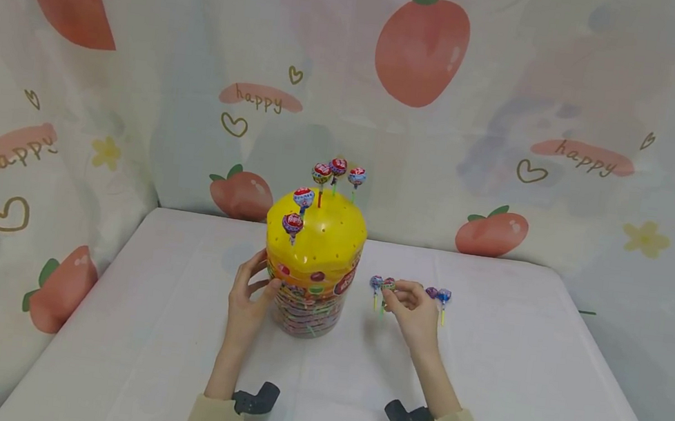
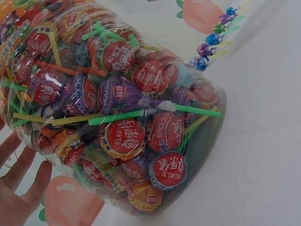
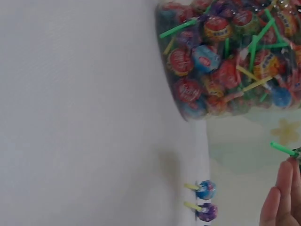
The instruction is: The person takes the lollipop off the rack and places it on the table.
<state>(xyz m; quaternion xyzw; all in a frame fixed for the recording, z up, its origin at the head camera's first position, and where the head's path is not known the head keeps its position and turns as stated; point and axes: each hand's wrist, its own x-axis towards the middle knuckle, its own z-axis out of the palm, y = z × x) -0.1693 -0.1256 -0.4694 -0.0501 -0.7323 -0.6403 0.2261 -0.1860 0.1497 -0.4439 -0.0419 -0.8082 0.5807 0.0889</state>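
Observation:
A large clear jar (image 1: pixel 308 315) of wrapped lollipops stands upright under a yellow lid (image 1: pixel 335 228) dotted with small holes. Several lollipops (image 1: pixel 303 197) stick up from the lid. My left hand (image 1: pixel 249 298) holds the jar's left side, thumb in front; its fingers (image 2: pixel 35 190) are beside the clear wall in the left wrist view. To the jar's right, my right hand (image 1: pixel 416 310) pinches a lollipop with a green stick (image 3: pixel 283 149), raised off the table with the stick pointing down. That lollipop's head is mostly cut off in the right wrist view.
A row of loose lollipops (image 2: pixel 214 39) lies on the white table (image 1: pixel 172 344) right of the jar; my right hand hides part of it in the head view. A printed cloth backdrop (image 1: pixel 354 66) rises behind the table. Black wrist mounts (image 1: pixel 256 398) sit on both forearms.

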